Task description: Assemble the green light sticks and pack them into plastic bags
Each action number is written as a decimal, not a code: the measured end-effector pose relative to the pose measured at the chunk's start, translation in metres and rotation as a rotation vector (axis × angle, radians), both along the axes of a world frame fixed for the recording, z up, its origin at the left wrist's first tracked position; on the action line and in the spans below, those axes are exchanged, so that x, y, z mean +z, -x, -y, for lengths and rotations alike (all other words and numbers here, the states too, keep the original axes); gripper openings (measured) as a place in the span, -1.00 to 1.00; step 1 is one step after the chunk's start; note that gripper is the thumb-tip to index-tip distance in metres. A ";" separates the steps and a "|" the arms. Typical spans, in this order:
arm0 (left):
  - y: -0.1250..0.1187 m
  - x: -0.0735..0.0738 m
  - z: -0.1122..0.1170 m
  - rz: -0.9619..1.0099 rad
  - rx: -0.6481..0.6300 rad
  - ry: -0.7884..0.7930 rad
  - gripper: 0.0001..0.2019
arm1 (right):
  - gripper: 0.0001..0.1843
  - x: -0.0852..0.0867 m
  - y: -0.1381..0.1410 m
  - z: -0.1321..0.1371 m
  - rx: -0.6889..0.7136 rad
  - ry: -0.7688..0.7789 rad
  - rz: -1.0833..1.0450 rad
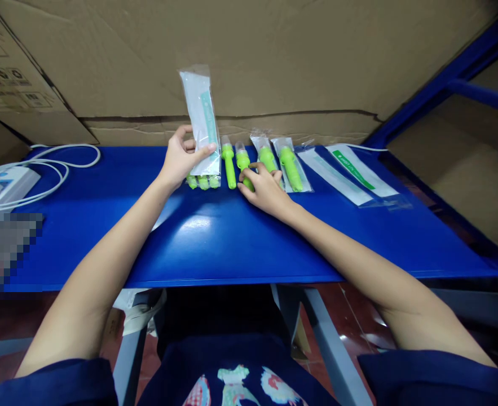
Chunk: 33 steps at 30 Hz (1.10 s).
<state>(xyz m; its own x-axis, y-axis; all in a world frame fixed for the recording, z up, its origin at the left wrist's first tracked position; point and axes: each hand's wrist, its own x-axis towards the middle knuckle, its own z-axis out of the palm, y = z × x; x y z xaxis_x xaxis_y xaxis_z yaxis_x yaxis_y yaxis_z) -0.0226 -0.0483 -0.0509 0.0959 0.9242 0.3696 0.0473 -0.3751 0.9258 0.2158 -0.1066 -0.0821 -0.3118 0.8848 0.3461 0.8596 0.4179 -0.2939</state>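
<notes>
My left hand (pixel 181 158) is closed on a clear plastic pouch (pixel 201 121), holding it upright; green pieces (pixel 203 181) show at its lower end. My right hand (pixel 262 183) rests on the blue table (pixel 215 231) with its fingers closed round a loose green tube (pixel 243 162). Another loose green tube (pixel 229 163) lies just left of it. Two bagged green tubes (pixel 267 158) (pixel 291 168) lie just right of my right hand.
Two flat pouches with green and white labels (pixel 352 173) lie at the right of the table. A white device (pixel 9 186) with a coiled white cable (pixel 62 166) sits at the left. Cardboard boxes (pixel 249 62) stand behind. A blue rack frame (pixel 452 73) runs along the right.
</notes>
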 end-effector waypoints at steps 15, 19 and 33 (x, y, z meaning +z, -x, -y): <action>0.006 -0.009 -0.007 -0.248 0.413 -0.122 -0.54 | -0.64 0.022 -0.022 -0.020 0.148 0.138 -0.865; 0.013 -0.010 -0.009 -0.241 0.487 -0.127 -0.51 | -0.63 0.041 -0.034 -0.017 0.319 0.285 -0.954; 0.024 -0.025 -0.037 -0.194 0.583 -0.143 -0.46 | -0.65 0.054 -0.039 -0.008 0.567 0.706 -0.893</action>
